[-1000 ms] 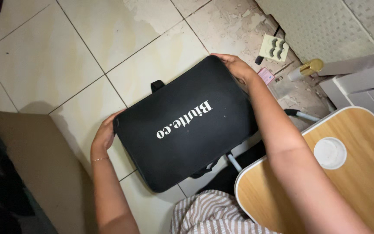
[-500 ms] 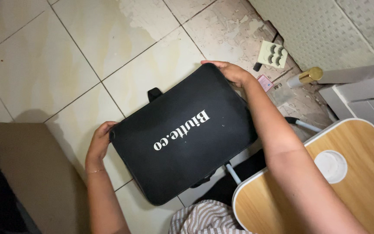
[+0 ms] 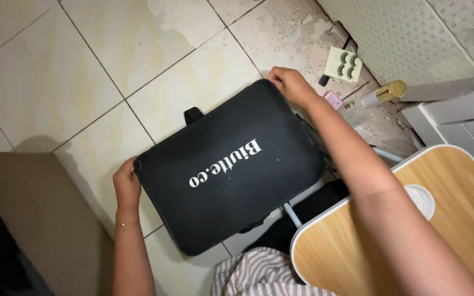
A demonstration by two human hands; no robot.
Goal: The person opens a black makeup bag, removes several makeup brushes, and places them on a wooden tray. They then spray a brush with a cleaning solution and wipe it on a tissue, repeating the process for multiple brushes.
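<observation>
Pale floor tiles [image 3: 45, 77] lay under a flat black case [image 3: 229, 164], gripped at opposite corners.
The left hand [image 3: 126, 186] clasped its near corner, the right hand [image 3: 289, 85] its far corner beside the wall; positioning seemed underway, calling for a steady, level hold.

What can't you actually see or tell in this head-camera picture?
- Inside of the black case: shut, contents hidden.
- Floor under it: covered by the case.
- Right hand fingertips: curled over the case's far corner.
- Wooden table: cut off by the frame edge and crossed by the forearm.
</observation>
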